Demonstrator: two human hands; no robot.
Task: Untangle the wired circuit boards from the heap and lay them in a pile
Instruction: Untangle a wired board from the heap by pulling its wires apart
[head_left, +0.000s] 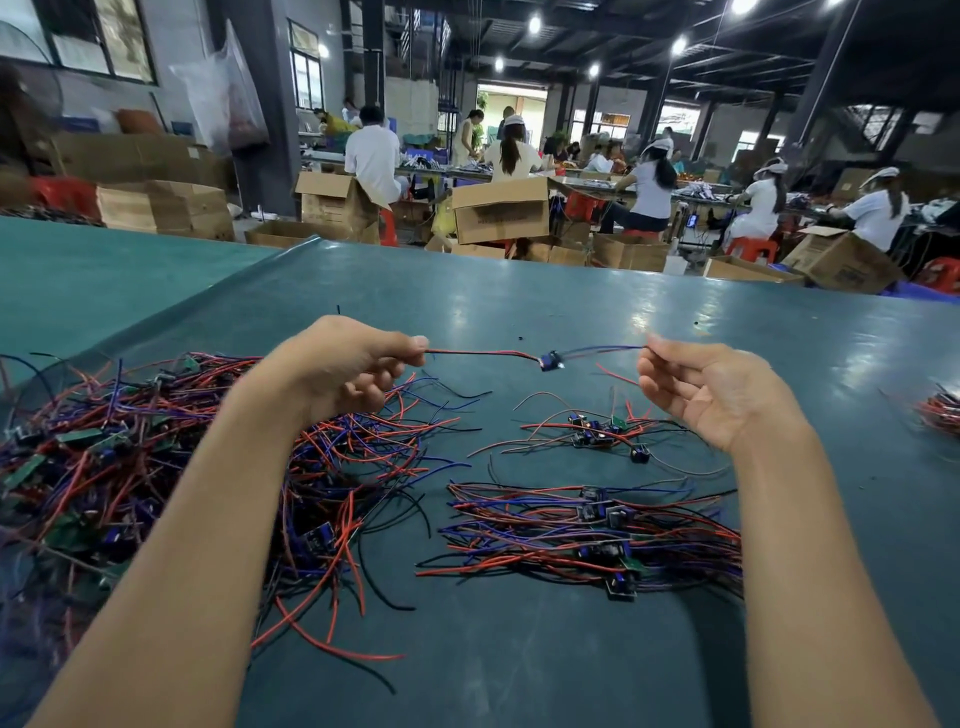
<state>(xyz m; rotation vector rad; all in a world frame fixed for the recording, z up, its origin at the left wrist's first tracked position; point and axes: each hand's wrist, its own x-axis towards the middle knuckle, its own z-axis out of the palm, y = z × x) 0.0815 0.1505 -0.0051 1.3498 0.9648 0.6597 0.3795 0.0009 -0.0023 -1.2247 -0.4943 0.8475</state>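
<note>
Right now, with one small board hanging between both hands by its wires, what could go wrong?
1. The left hand pinches the red wire and the right hand the blue wire, so a hard pull may strain them where they join the board.
2. Loose wires from the heap reach close to the straight pile; a careless lowering could tangle them together.

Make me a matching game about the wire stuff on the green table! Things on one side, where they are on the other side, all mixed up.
Things:
1. tangled heap
2. neat pile
3. wired circuit board
4. cardboard box

Places:
A. in the air, held by its wires between left hand and right hand
B. past the table's far edge
C. on the table's left side
D. on the table, beside the right forearm

Pairs: 1-C, 2-D, 3-A, 4-B
</note>
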